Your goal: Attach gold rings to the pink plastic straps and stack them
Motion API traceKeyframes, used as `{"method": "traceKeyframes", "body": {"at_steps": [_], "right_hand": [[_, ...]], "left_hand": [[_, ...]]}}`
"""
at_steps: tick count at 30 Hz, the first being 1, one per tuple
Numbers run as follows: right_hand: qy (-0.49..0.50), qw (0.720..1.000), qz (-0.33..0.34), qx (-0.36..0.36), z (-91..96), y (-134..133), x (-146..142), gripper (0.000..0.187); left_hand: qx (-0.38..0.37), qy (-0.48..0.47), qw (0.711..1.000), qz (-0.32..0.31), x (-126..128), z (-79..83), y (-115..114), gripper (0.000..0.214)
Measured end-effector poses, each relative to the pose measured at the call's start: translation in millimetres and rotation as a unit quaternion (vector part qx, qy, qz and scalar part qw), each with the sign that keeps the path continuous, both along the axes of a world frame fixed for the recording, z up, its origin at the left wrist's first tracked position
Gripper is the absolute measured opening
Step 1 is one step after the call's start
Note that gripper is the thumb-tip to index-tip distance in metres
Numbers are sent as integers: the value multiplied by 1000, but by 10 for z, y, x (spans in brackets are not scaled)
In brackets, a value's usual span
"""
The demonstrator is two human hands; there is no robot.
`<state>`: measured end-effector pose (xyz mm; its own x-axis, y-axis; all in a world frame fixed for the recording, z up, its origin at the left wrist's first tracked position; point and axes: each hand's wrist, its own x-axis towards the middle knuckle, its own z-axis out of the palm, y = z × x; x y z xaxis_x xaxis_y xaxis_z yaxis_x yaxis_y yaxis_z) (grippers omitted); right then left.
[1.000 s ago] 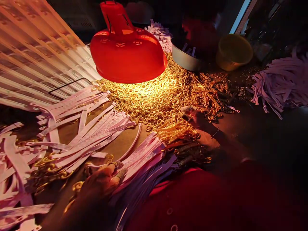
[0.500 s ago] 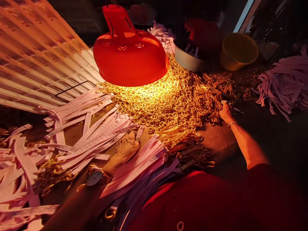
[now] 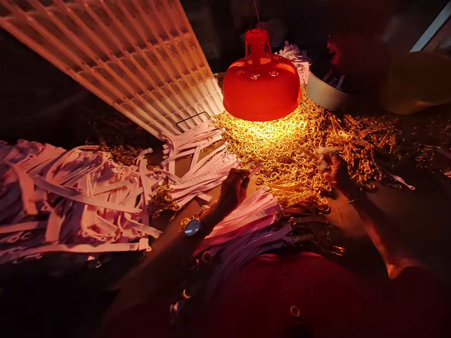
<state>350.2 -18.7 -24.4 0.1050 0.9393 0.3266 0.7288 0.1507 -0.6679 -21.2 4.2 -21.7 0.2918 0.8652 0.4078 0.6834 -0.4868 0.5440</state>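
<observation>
Seated worker at a lamp-lit table, head view. The left hand is closed in a pinch on one pale strip, whose free end points toward the gold rings heaped under the red lamp, from mid-surface to the far edge; the wrist, bearing a wristwatch, lies across a bundle of strips at the near edge, forearm running back to the near-left. The right hand is curled, knuckles up, on the right flank of the ring heap, fingertips down among the rings; whether it grips a ring cannot be told, since the fingers hide their own tips.

Probable hazards: the pinched strip is thin and limp, so a loose pinch may let it slide out or buckle; the rings are linked and tangled, so lifting one is likely to drag its neighbours off the heap; the left forearm may sweep the bundle off the near edge; the lamp hangs low over the heap, so a raised hand could strike its shade; deep shadow beyond the lit patch makes misreaching likely.
</observation>
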Motion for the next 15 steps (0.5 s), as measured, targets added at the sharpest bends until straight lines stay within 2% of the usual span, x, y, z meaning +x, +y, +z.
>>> {"method": "traceKeyframes", "body": {"at_steps": [2, 4, 7, 9, 11, 13, 15], "right_hand": [[66, 992, 98, -35, 94, 110, -447, 33], [148, 964, 204, -88, 139, 198, -887, 33], [277, 896, 300, -174, 99, 304, -1400, 32], [327, 856, 329, -229, 38, 393, -1583, 31], [309, 832, 374, -268, -1, 533, -1629, 31], [229, 841, 411, -269, -4, 750, -1571, 32], [132, 895, 369, -214, 12, 1048, -1465, 30]], "left_hand": [[47, -29, 998, -43, 61, 67, -74, 21], [31, -50, 996, -60, 115, 97, -137, 23], [-104, -92, 990, -27, 157, 57, -167, 23], [-237, -141, 961, -26, 154, -5, -136, 26], [-341, -198, 918, -48, 135, -66, -84, 34], [-368, -238, 898, -48, 118, -102, -34, 37], [-334, -263, 905, -21, 115, -111, 0, 37]]}}
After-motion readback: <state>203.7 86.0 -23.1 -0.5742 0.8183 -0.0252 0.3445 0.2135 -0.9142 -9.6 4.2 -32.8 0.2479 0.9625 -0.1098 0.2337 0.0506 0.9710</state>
